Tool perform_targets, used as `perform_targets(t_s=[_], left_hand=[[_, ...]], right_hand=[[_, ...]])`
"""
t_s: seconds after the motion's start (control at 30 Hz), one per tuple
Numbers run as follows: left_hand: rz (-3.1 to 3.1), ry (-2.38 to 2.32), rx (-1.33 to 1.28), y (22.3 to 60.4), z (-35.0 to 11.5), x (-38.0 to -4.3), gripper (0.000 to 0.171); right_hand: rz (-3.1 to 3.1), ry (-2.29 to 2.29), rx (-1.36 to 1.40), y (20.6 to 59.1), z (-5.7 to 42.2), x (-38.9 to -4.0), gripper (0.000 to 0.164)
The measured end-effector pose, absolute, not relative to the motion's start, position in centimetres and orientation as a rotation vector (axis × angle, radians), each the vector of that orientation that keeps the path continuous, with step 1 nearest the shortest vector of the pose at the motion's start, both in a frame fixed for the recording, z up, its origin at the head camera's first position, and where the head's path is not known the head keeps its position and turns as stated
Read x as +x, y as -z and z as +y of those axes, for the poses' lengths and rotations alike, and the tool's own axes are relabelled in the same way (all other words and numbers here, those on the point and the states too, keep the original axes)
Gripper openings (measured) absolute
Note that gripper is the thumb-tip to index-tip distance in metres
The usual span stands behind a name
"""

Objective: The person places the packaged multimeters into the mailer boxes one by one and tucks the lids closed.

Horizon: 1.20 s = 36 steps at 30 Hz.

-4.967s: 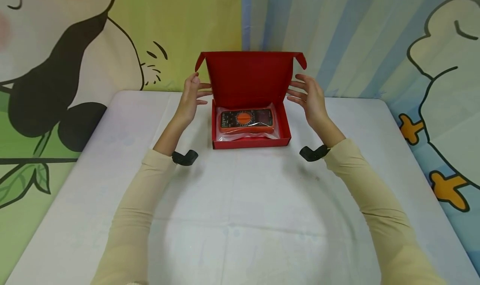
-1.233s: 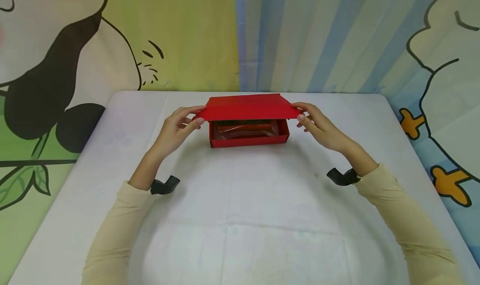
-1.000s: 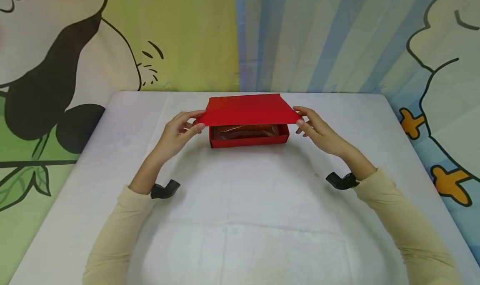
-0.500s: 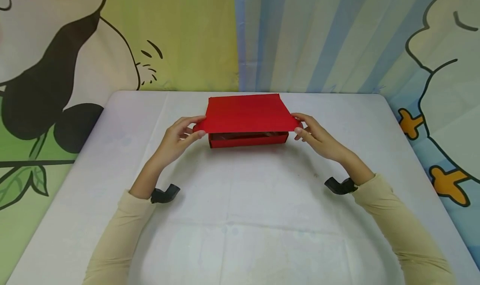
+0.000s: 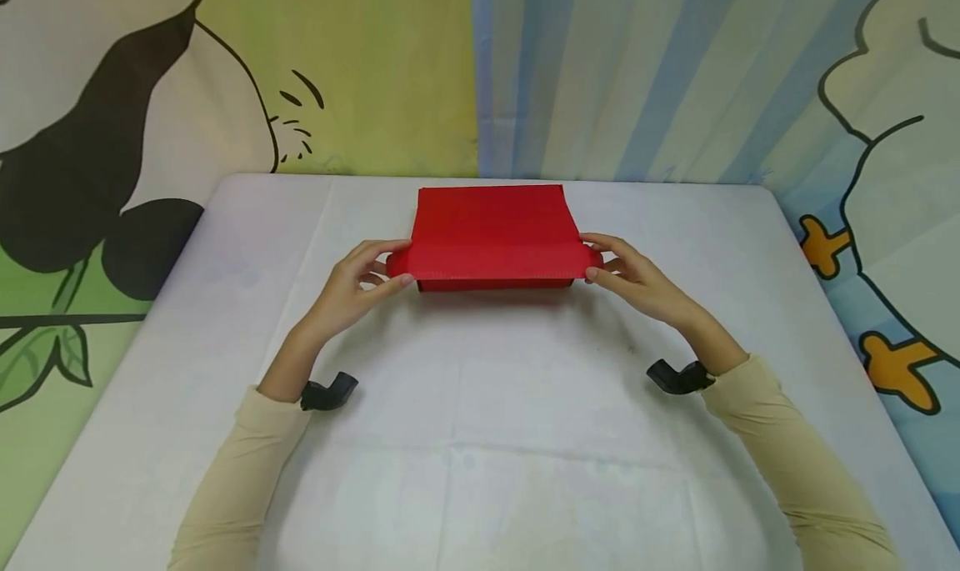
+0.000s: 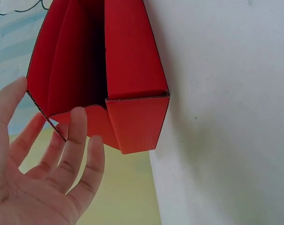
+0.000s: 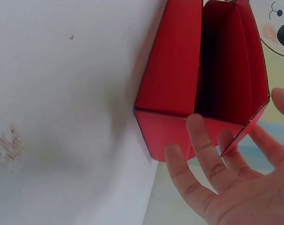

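A red cardboard box [image 5: 495, 286] stands near the far edge of the table, its hinged lid [image 5: 491, 217] lowered over it at a slant. My left hand [image 5: 337, 292] holds the lid's left front corner by its side flap, thumb at the front edge and fingers behind. The right hand [image 5: 645, 281] grips the opposite corner in the same way. Both wrist views show a dark gap between the lid and the front wall [image 6: 132, 51]. The multimeter in a clear bag, seen in the box earlier, is hidden now.
The box stands on a white-covered table [image 5: 480, 438]. Behind it hangs a cartoon-printed backdrop [image 5: 375, 79], close to the table's far edge. Black wrist pieces [image 5: 328, 392] stick out inward from both sleeves.
Five seconds ago the lid stood upright and the multimeter showed. Both hands have since taken the lid's corners and swung it forward and down, covering the multimeter from the head view.
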<state>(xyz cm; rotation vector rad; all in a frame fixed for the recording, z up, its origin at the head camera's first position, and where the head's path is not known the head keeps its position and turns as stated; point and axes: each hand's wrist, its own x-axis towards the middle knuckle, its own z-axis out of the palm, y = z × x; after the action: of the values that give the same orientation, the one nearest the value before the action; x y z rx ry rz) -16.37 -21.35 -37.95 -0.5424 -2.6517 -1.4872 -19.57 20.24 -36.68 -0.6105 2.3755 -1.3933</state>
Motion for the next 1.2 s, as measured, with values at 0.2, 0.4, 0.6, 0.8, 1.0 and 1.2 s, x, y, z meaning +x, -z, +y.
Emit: perform_targets(t_s=[0.2, 0.4, 0.6, 0.8, 1.0, 1.2], left_hand=[[-2.652, 1.497, -0.522, 38.4, -21.2, -16.6, 0.049], [-2.648, 1.502, -0.512, 38.9, -21.0, -16.5, 0.047], [-2.655, 1.518, -0.511, 39.0, -20.7, -16.2, 0.048], [-2.702, 1.462, -0.517, 39.7, -20.7, -15.9, 0.05], [-2.718, 1.427, -0.524, 40.1, -20.5, -15.5, 0.052], [-2.826, 1.297, -0.531, 40.0, -20.1, -14.9, 0.061]], right_hand=[[2.379, 1.432, -0.645, 37.3, 20.3, -19.8, 0.053], [2.383, 1.466, -0.663, 37.9, 20.3, -19.8, 0.049], [2.382, 1.514, -0.646, 38.7, 20.2, -19.7, 0.047], [2.375, 1.535, -0.642, 39.6, 20.1, -19.4, 0.047], [2.429, 1.484, -0.675, 40.0, 20.1, -19.3, 0.046], [2.459, 1.455, -0.659, 40.2, 20.1, -19.2, 0.045]])
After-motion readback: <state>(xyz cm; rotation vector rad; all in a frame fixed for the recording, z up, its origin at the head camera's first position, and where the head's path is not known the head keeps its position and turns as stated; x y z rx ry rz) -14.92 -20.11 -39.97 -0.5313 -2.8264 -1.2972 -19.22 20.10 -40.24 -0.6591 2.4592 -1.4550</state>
